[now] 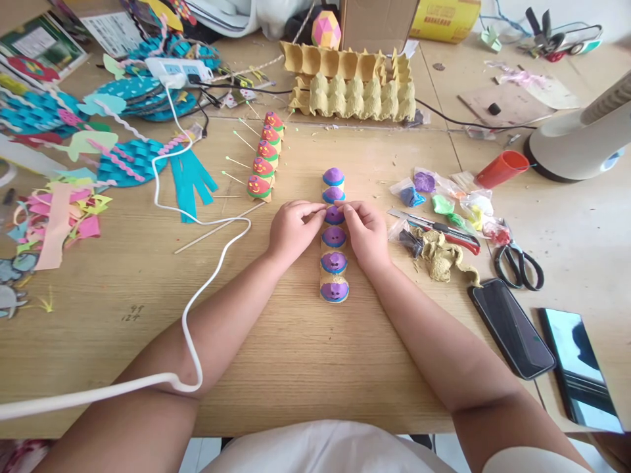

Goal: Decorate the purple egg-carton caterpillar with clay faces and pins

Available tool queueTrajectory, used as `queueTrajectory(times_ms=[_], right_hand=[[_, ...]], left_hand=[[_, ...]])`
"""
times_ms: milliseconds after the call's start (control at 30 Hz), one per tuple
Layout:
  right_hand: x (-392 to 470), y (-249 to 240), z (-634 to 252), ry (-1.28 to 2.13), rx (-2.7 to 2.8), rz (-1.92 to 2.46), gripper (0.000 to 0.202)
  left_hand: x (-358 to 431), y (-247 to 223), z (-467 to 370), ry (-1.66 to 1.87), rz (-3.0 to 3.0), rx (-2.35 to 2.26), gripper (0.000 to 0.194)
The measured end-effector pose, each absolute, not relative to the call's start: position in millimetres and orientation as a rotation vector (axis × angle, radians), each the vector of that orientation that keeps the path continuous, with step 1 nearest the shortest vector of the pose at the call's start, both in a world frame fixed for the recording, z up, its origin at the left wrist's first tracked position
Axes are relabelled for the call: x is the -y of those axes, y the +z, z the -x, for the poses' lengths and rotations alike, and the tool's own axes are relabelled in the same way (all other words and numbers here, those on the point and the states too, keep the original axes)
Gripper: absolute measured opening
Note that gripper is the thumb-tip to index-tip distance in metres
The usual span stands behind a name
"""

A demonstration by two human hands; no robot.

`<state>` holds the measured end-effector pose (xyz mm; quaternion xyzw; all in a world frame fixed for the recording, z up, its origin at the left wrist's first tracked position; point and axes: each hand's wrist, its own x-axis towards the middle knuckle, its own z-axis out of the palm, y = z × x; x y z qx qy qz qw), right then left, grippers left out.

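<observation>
A strip of egg carton cups (334, 238) stands upside down on the table, running away from me. Its bumps are covered in purple clay with blue edging; the nearest ones carry small dark faces. My left hand (300, 226) is closed at the strip's left side, its fingertips against the third bump from the far end. From the right, my right hand (365, 230) pinches at that same bump, thumb and finger pressed together. Any tiny piece between the fingertips is too small to make out. Farther left stands a red-and-green egg carton caterpillar (263, 166) with stick feelers.
Bags of coloured clay (444, 205), a utility knife (448, 234), scissors (518, 263) and two phones (513, 328) lie on the right. A white cable (190, 315) crosses my left forearm. Egg cartons (362, 95) stand at the back; paper scraps (86, 223) lie left.
</observation>
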<state>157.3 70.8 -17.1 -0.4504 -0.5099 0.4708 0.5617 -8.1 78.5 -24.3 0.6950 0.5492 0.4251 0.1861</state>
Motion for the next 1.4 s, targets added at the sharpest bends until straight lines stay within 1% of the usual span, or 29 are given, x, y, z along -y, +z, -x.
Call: queueTrajectory(times_ms=[167, 367, 533, 733, 1133, 1267, 1400], right_hand=[[-71, -17, -158, 1.103, 1.214, 1.065, 0.022], [-71, -17, -158, 1.099, 1.214, 1.079, 0.023], [-70, -17, -158, 1.115, 1.205, 1.070, 0.022], [-70, -17, -159, 1.121, 1.205, 1.053, 0.019], [-71, -20, -159, 1.123, 1.200, 1.026, 0.017], [-71, -19, -159, 1.099, 1.211, 1.049, 0.020], [-70, -14, -160, 0.983, 1.201, 1.085, 0.025]], left_hand=[[-79, -28, 9, 1.223, -1.906, -1.573, 0.026], [-77, -25, 9, 1.320, -1.882, -1.686, 0.024], [-68, -12, 6, 1.217, -2.236, -1.628, 0.020], [-65, -14, 8, 1.160, -2.443, -1.594, 0.034], [-68, -17, 9, 1.217, -2.478, -1.530, 0.029], [-70, -20, 9, 1.246, -2.407, -1.548, 0.033], [-71, -21, 10, 1.363, -2.259, -1.599, 0.029]])
